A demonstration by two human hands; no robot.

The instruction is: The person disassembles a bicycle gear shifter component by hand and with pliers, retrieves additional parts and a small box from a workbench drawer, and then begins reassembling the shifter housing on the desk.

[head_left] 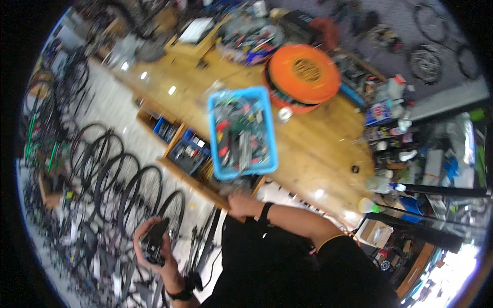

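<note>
In the head view, the left hand (168, 263) is raised at the lower left with its fingers curled round a black object (154, 242). The hand covers part of it, and blur leaves its exact kind unclear. A dark wristband (192, 282) sits on that wrist.

The right hand (242, 204) reaches to the near end of an open wooden drawer (192, 186), beside its front board. Its fingertips are lost in blur and shadow there, so whether they are spread, closed or gripping something cannot be told.

Compartments in the drawer hold blue trays (189, 155) with small items too smeared to name. A light-blue basket (271, 136) stands above the drawer's right part and hides some of its inside; the basket is filled with jumbled red, black and metallic pieces, mostly indistinct.

Behind the basket, on the wooden workbench (318, 149), lies a round orange case (308, 74) with a small white roll (284, 114) near it. Bicycle wheels (134, 197) overlap one another at left. The outer clutter is bent and cut off by the dark fisheye rim.
</note>
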